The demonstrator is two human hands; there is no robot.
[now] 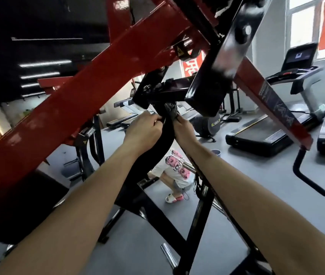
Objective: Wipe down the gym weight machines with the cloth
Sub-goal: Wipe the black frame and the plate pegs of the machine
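While my left hand [143, 130] curls its fingers around the black curved bar [153, 155] of the red weight machine [78, 108], my right hand [184, 131] pinches the grey cloth [171, 110], which stands nearly upright against the bar's top.

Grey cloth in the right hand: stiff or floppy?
Likely floppy: the cloth bunches and creases above the right hand. Probably light: a fingertip pinch seems to hold it up. May snag on the black pad's edge, which the left hand grips.
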